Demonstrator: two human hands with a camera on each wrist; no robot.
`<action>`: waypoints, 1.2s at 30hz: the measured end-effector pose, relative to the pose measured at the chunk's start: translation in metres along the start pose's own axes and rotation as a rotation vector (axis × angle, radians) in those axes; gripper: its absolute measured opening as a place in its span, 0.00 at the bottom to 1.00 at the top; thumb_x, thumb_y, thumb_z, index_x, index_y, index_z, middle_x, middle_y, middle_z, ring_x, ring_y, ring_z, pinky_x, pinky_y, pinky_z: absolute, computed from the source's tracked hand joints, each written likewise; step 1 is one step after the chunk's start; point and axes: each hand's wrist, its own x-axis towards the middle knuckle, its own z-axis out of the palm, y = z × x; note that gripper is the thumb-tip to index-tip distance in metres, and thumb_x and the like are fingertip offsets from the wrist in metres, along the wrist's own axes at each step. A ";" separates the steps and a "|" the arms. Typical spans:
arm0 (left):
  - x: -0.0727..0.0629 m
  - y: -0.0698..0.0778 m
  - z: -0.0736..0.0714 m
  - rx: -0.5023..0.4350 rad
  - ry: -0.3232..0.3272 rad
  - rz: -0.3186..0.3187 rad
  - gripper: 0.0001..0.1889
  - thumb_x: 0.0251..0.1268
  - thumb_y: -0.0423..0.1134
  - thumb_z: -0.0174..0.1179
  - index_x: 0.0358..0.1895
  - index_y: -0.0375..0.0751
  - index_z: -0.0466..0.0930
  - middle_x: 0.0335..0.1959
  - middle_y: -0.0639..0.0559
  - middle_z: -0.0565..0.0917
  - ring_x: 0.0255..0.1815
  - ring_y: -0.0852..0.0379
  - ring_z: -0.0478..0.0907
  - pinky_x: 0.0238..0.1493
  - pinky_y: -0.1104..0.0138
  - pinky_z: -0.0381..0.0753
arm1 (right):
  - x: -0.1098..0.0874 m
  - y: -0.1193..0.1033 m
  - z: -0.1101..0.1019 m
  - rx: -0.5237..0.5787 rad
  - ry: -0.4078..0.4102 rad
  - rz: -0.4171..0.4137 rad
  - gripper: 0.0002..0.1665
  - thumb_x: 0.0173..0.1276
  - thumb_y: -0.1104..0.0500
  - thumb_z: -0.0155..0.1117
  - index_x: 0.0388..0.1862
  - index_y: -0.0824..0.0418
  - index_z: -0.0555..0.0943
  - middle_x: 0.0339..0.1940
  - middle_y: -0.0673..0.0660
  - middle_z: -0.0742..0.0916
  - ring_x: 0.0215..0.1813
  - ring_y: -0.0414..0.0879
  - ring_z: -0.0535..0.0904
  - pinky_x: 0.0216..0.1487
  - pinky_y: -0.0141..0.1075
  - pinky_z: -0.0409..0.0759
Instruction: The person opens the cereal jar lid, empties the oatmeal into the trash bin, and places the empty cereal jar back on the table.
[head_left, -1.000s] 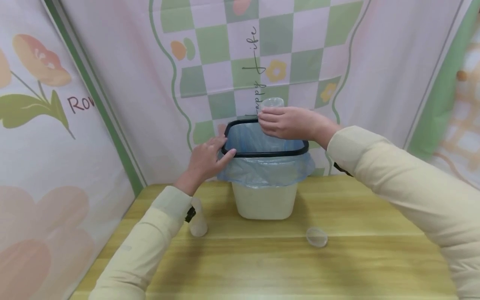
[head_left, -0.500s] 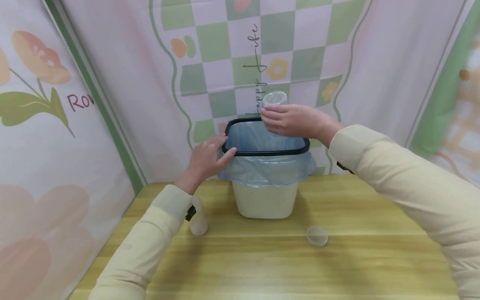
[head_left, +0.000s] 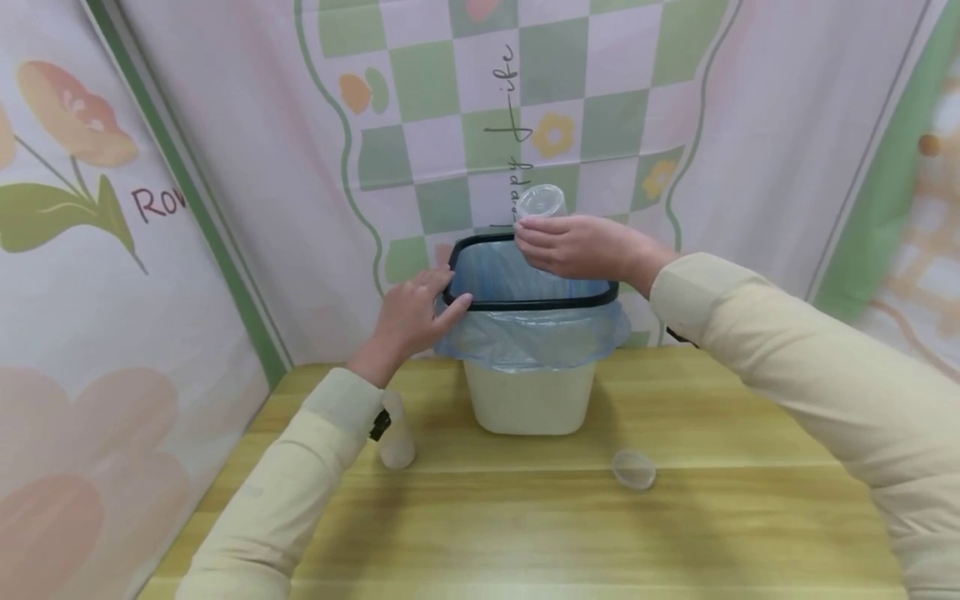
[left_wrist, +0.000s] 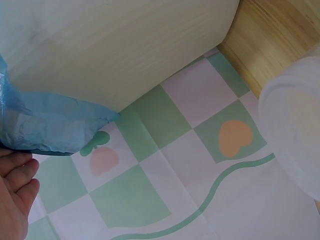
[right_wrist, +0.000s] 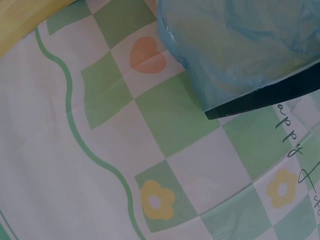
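In the head view, my right hand (head_left: 570,246) grips a clear plastic cup (head_left: 542,200) above the far right part of the trash can's opening. The cup is tilted, and the fingers hide its lower part. My left hand (head_left: 408,315) holds the left front corner of the black rim (head_left: 536,306), thumb over the front edge and fingers along the side. In the left wrist view, curled fingers (left_wrist: 20,172) lie at that rim. The cream trash can (head_left: 531,404) stands upright, lined with a blue plastic bag (head_left: 532,337) folded over its outside.
A clear round lid (head_left: 633,470) lies on the wooden table (head_left: 525,517), right of the can. A translucent container (head_left: 397,442) stands left of it, partly hidden by the left cuff; it looms close in the left wrist view. A patterned curtain (head_left: 427,79) hangs behind.
The right hand and cup rose slightly to the right, then came back a little left and down, with the cup's tilt changing. The left hand keeps its place on the rim.
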 end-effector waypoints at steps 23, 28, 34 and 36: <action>-0.001 0.001 0.000 -0.002 -0.016 -0.018 0.29 0.71 0.53 0.52 0.61 0.30 0.75 0.61 0.37 0.77 0.59 0.41 0.75 0.55 0.51 0.76 | -0.006 -0.002 0.000 -0.026 0.049 0.103 0.24 0.63 0.65 0.69 0.59 0.63 0.78 0.61 0.61 0.79 0.66 0.53 0.70 0.74 0.42 0.52; -0.001 0.001 -0.001 -0.006 -0.026 -0.021 0.29 0.71 0.53 0.52 0.62 0.30 0.75 0.61 0.37 0.76 0.60 0.41 0.75 0.57 0.51 0.75 | -0.009 -0.007 0.000 0.050 0.073 0.102 0.23 0.63 0.64 0.69 0.57 0.65 0.78 0.60 0.62 0.79 0.65 0.53 0.71 0.73 0.41 0.54; 0.000 0.002 -0.002 -0.006 -0.048 -0.037 0.30 0.71 0.54 0.51 0.63 0.31 0.74 0.63 0.38 0.75 0.62 0.42 0.73 0.59 0.51 0.73 | -0.015 -0.007 0.001 0.145 0.048 0.242 0.22 0.63 0.70 0.66 0.57 0.65 0.78 0.59 0.63 0.80 0.64 0.54 0.71 0.73 0.42 0.54; 0.000 0.003 -0.002 -0.005 -0.053 -0.040 0.30 0.71 0.54 0.51 0.63 0.31 0.74 0.64 0.39 0.75 0.63 0.43 0.72 0.60 0.52 0.72 | -0.018 -0.007 0.000 0.199 0.023 0.300 0.23 0.62 0.72 0.66 0.57 0.66 0.78 0.58 0.64 0.80 0.64 0.55 0.72 0.73 0.43 0.56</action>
